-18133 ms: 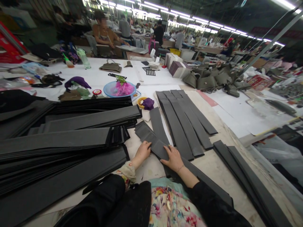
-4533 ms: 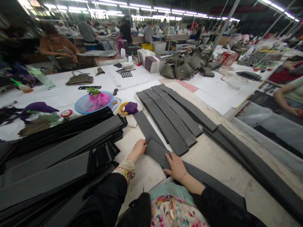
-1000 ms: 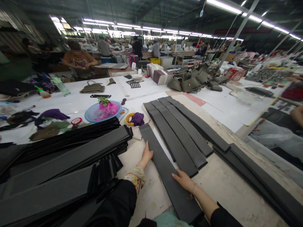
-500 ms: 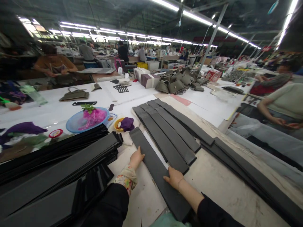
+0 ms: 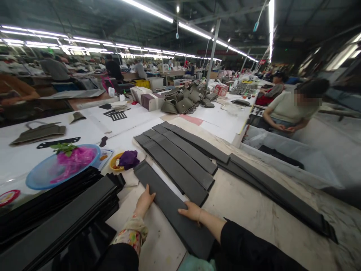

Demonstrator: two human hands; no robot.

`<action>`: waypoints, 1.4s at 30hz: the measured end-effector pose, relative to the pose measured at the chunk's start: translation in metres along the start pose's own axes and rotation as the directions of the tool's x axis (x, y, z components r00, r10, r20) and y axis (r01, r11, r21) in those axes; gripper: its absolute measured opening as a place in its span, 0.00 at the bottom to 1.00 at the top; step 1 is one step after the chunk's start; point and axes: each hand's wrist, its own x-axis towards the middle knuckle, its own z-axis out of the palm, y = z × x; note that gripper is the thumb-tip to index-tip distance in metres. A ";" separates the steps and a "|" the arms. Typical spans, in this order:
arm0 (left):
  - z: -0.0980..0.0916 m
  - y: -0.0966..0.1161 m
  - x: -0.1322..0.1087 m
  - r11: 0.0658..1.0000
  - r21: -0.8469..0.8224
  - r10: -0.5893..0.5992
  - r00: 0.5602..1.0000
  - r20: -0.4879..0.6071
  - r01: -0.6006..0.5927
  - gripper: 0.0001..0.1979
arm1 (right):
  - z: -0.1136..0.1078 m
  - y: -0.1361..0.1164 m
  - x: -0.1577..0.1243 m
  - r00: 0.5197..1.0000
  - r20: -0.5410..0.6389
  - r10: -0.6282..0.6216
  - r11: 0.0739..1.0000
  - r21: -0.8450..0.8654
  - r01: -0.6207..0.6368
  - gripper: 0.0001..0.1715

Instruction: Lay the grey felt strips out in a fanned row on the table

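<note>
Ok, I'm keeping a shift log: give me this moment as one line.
left hand: on left edge of gray strip; right hand: on its right edge; strip: on table; more strips: both sides

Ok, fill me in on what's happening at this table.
A person's left hand and right hand are at opposite long edges of a dark grey strip on the table, the right one nearer the body. More strips are laid out to its right. On its left are piled stacks, with a blue basin beyond them.
</note>
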 end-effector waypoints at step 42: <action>-0.044 0.216 0.021 0.426 -0.884 0.219 0.970 -0.106 -0.192 0.18 | -0.215 0.085 -0.001 0.924 -0.344 -0.170 0.945 0.209 0.252 0.34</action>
